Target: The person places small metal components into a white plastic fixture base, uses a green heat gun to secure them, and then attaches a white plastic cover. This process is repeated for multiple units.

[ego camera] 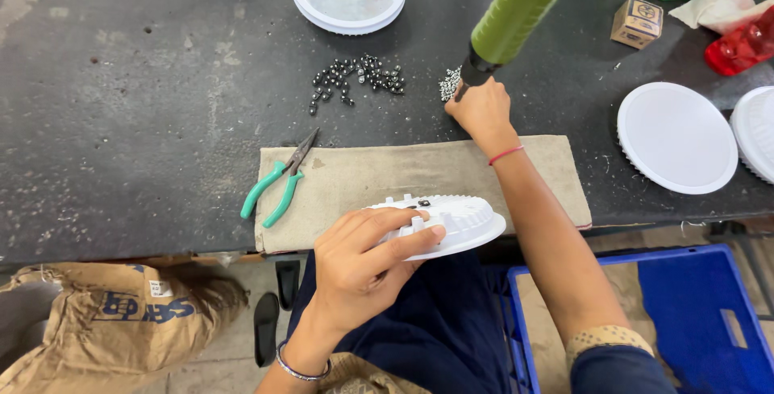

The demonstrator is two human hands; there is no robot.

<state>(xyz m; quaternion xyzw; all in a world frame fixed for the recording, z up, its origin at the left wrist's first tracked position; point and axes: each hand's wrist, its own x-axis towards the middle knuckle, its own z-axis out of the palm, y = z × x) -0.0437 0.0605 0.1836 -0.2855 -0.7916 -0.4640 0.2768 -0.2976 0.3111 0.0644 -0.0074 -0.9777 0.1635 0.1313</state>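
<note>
1. White round lamp housing (451, 225) sits at the near bench edge, on the front of a tan cloth mat (387, 176), partly overhanging the lap
2. Left hand (363, 269) fingers clamped over its rim, thumb on top
3. Right hand (482, 112) fingers pinched together at a small pile of silver screws (448, 84), just under the tip of a hanging green power screwdriver (516, 11)
4. Risk: housing could tip off the edge if the left grip loosens, little of it looks supported
5. Risk: dark round fasteners (355, 79) lie loose near the screws, a sleeve sweep could scatter both
6. Room: green-handled pliers (278, 176) at the mat's left corner; white discs (676, 137) well to the right; blue crate (693, 313) below the edge on the right; bench to the left open
</note>
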